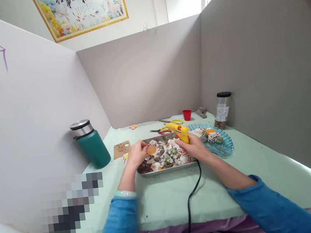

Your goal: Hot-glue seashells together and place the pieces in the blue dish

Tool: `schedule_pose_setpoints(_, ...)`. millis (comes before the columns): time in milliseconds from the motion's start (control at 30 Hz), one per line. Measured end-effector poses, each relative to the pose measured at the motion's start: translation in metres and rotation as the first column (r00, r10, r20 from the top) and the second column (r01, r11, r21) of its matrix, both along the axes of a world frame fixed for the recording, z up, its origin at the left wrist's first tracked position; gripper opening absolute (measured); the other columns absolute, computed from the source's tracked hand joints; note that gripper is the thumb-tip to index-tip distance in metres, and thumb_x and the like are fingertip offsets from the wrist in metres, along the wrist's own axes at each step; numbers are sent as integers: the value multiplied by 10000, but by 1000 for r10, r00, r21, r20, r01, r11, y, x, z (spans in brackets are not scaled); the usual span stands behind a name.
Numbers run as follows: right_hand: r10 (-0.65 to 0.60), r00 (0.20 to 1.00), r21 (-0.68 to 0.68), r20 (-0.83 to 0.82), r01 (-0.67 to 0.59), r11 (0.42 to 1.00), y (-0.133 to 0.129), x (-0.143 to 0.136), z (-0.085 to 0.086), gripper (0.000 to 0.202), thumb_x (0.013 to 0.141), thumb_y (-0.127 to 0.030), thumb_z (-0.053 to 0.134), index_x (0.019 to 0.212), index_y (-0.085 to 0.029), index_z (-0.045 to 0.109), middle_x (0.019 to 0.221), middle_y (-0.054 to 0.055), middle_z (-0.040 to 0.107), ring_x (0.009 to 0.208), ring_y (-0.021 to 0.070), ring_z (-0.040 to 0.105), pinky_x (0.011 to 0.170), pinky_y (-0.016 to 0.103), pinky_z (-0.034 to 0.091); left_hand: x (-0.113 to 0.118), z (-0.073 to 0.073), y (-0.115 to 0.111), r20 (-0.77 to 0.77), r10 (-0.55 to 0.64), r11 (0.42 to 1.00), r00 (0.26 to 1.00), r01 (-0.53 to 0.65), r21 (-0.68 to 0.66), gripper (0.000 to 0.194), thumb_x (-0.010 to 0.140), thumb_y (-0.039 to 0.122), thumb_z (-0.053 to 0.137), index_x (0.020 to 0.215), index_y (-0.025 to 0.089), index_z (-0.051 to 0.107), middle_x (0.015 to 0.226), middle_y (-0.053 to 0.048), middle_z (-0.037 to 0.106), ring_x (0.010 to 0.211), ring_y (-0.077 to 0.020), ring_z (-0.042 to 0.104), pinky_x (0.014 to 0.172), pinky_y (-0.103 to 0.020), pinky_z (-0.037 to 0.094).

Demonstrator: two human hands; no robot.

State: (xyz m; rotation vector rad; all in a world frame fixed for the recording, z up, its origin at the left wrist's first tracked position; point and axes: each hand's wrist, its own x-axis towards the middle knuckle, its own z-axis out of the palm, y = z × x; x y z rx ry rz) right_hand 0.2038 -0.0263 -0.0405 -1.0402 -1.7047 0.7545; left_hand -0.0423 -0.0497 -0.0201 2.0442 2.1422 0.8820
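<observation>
My right hand [194, 147] is wrapped round the handle of a yellow glue gun [177, 129], whose nozzle points left and away over the tray. A black cord hangs from it past the table edge. Between the fingertips of my left hand [137, 153] is an orange seashell [151, 149], held at the tray's left side. Below both hands lies a metal tray [167, 171] full of mixed shells [173, 153], white, green and brown. The palm side of my left hand is hidden.
Right of the tray stands a blue scalloped plate [227, 148] with shells. Behind are scissors [164, 131], a red cup [187, 115] and a clear jar [223, 111]. A green bottle [93, 147] and a brown card [121, 149] are left. Grey panels [146, 80] enclose the table.
</observation>
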Motion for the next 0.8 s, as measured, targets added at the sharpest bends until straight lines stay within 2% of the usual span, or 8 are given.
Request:
schedule_pose_setpoints(100,18,999,-38,-30,-19,999,0,0,-1,415,790,-445,603,1059,-133,649,652,16,598,592,179,540,578,304,437,1,-4,0,355,-104,995,929,98,35,182,825,344,523,841,173,583,692,-15,653,656,-157,600,609,-252,433)
schedule_pose_setpoints(200,28,998,-31,-49,-30,999,1,-1,-1,407,784,-427,610,1059,-129,647,683,29,621,626,191,568,592,304,448,7,-1,-1,631,-205,979,748,160,129,239,774,391,578,872,175,550,650,5,632,612,-139,596,560,-223,429)
schedule_pose_setpoints(300,35,998,-11,-52,-36,999,2,0,-2,384,780,-420,616,1026,-127,650,702,39,632,666,201,582,611,303,449,13,8,-2,765,-260,966,590,165,201,290,727,403,621,894,174,561,648,7,628,584,-129,587,536,-217,453)
schedule_pose_setpoints(400,35,997,-22,-63,-36,999,2,0,-3,375,772,-429,628,1009,-139,651,652,14,596,610,179,551,574,290,429,18,14,-2,814,-252,968,524,146,206,303,716,393,622,918,171,583,701,-3,632,555,-128,580,478,-223,465)
schedule_pose_setpoints(500,54,990,-81,-131,-65,995,2,-1,-2,391,745,-439,659,1004,-147,649,589,-15,545,516,144,496,507,270,397,29,13,-2,797,-229,973,559,140,181,274,747,354,591,946,166,591,680,14,611,389,-82,480,373,-204,377)
schedule_pose_setpoints(567,75,974,-122,-213,-102,987,1,-4,-1,393,731,-441,674,997,-154,641,574,-21,542,472,125,466,463,256,375,41,10,-3,743,-225,974,630,145,172,242,783,339,563,962,177,582,624,35,587,334,-71,427,346,-197,315)
schedule_pose_setpoints(700,80,940,-158,-331,-139,978,0,-11,1,393,723,-449,683,993,-168,627,551,-27,548,436,111,438,412,237,331,71,6,-8,564,-243,968,789,157,197,158,818,287,542,947,201,574,625,28,626,376,-87,489,421,-203,363)
schedule_pose_setpoints(800,74,937,-152,-341,-132,979,-2,-16,1,415,704,-453,699,997,-166,635,567,-27,556,461,114,461,432,242,357,85,3,-10,485,-273,958,831,185,221,146,825,259,546,955,203,580,683,0,668,438,-105,533,474,-214,390)
